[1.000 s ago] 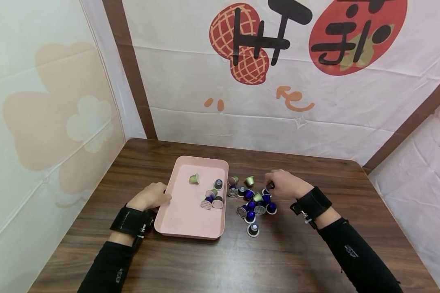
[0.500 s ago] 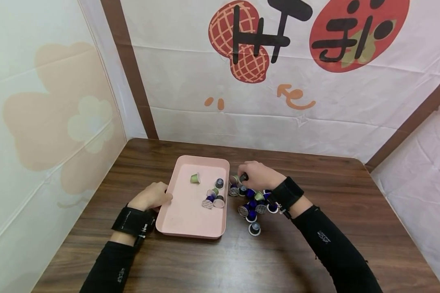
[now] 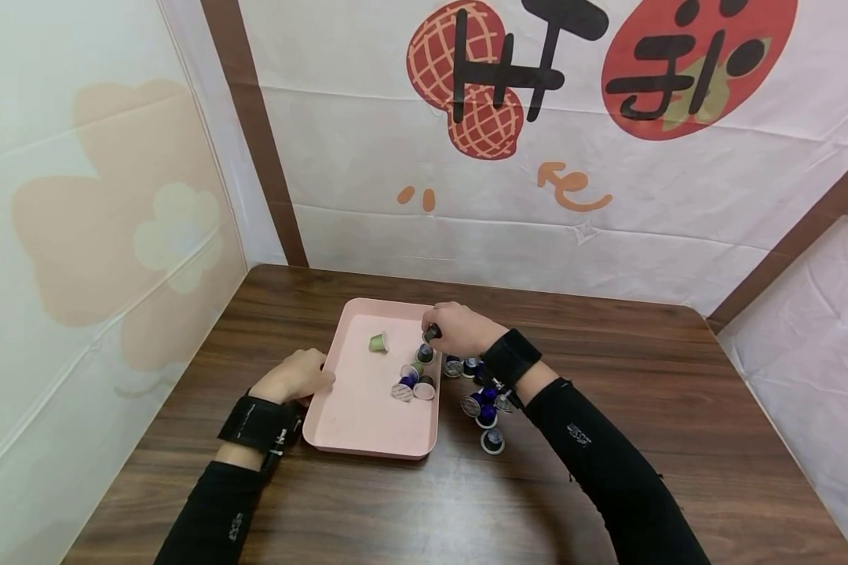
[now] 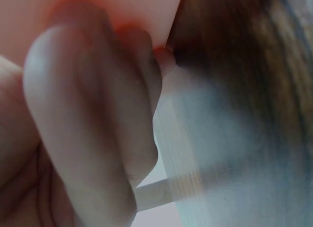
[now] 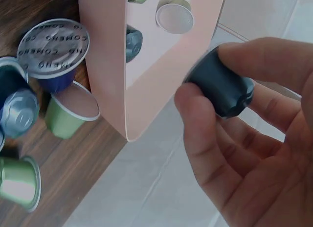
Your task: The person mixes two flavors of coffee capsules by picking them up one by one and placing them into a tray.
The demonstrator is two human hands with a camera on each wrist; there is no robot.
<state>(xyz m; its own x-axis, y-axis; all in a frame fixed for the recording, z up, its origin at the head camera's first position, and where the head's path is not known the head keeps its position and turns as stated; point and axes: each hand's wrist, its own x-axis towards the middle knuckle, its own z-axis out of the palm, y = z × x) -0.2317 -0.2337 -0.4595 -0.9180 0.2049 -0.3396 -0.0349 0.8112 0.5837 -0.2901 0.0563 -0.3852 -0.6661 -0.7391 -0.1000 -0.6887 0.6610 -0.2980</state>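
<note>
Between thumb and index finger, my right hand [image 3: 461, 329] pinches a dark teal coffee capsule [image 5: 222, 87]. In the head view that hand is over the far right edge of the pink tray [image 3: 349, 424]. My left hand [image 3: 293, 378] grips the tray's left side; its curled fingers [image 4: 93, 114] press against the pink plastic in the left wrist view. Inside the tray, a green capsule [image 3: 378, 343] lies on its side near the back. A cluster with a blue capsule [image 3: 408, 381] and a dark capsule [image 3: 425, 355] sits along the right wall.
Right of the tray, several capsules lie piled on the wooden table [image 3: 367, 510], partly hidden by my right wrist. A blue capsule with a printed lid [image 5: 54, 48] is beside the tray wall. One dark capsule [image 3: 492, 442] stands apart, nearer me. Printed cloth [image 3: 367, 243] hangs behind.
My right hand has travelled left from the pile to over the tray's far right edge, carrying the dark capsule. The left hand stays at the tray.
</note>
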